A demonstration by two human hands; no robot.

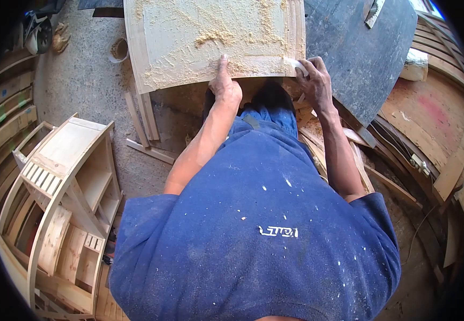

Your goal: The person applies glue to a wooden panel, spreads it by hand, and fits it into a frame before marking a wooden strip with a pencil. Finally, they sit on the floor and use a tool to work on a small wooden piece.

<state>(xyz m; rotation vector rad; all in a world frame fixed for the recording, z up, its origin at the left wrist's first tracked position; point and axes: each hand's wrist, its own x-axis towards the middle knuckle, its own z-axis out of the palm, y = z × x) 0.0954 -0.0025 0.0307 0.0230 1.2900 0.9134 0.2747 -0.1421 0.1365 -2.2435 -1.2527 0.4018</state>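
A pale wooden panel [173, 48], strewn with sawdust and shavings [218, 38], lies in front of me at the top of the head view. My left hand [225, 88] grips its near edge, thumb on top and the other fingers hidden below. At the near right corner my right hand [316, 83] is closed on a small whitish piece [295, 65]. That piece touches the panel's surface, and its exact kind cannot be made out. A smoother strip runs along the near edge between my hands.
A dark board [360, 64] extends right of the panel, with a handsaw [374, 13] on it. An unfinished wooden cabinet [77, 150] stands at left. A round container [118, 51] sits on the floor. Loose wood strips [145, 120] and a cable plug [420, 165] lie around.
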